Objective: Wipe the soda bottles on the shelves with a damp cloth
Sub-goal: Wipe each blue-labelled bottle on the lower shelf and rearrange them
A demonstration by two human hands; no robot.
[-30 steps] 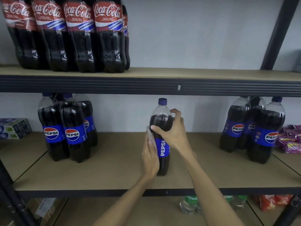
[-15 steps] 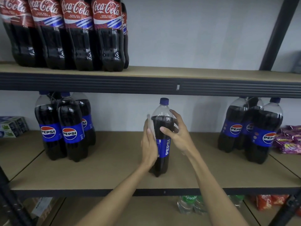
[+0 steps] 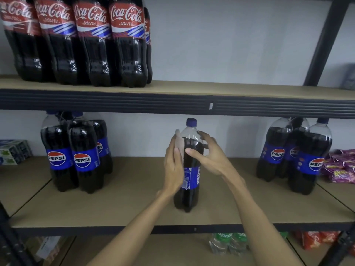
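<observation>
A single Pepsi bottle [image 3: 190, 191] with a blue cap and blue label stands upright near the front of the middle shelf [image 3: 134, 208]. My left hand [image 3: 172, 169] lies flat against the bottle's left side, fingers straight, pressing a pale cloth [image 3: 178, 140] onto it. The cloth pokes out above my fingertips. My right hand [image 3: 209, 156] curls round the bottle's shoulder from the right, thumb on the front and fingers behind.
Wrapped Pepsi packs stand at the left [image 3: 82, 160] and right [image 3: 307, 160] of the same shelf. Coca-Cola bottles [image 3: 92, 45] fill the upper shelf's left end. Purple snack packets [image 3: 342, 166] and boxes [image 3: 13, 152] lie at the ends. Sprite bottles [image 3: 228, 242] sit below.
My left hand with the cloth has slid up the bottle's side. The bottle has turned, so its label now faces right. My right hand stays at the bottle's shoulder.
</observation>
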